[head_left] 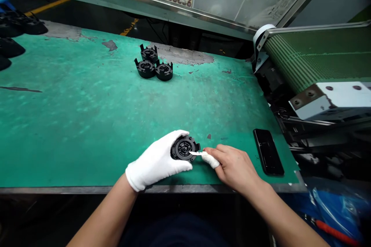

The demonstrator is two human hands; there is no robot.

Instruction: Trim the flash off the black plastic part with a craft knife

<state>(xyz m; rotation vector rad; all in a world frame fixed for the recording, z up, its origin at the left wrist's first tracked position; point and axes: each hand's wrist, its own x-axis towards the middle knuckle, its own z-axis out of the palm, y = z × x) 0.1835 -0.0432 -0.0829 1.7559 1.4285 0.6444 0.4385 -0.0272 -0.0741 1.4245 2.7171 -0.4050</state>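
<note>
My left hand (160, 158), in a white glove, is closed around a round black plastic part (182, 147) above the front of the green table. Concentric rings show on the part's upturned face, and a tab sticks out at its right side. My right hand (236, 164) is bare except for a white wrap on one digit. It grips a small knife whose pale, pointed blade (196, 153) reaches left over the part's face. The knife's handle is hidden in my fingers. Whether the tip touches the part, I cannot tell.
Three similar black parts (155, 65) stand together toward the back of the green table (87, 123). A black smartphone (268, 152) lies at the right. Beyond it is a conveyor with a green belt (321, 56). More dark parts (11, 48) are at the far left.
</note>
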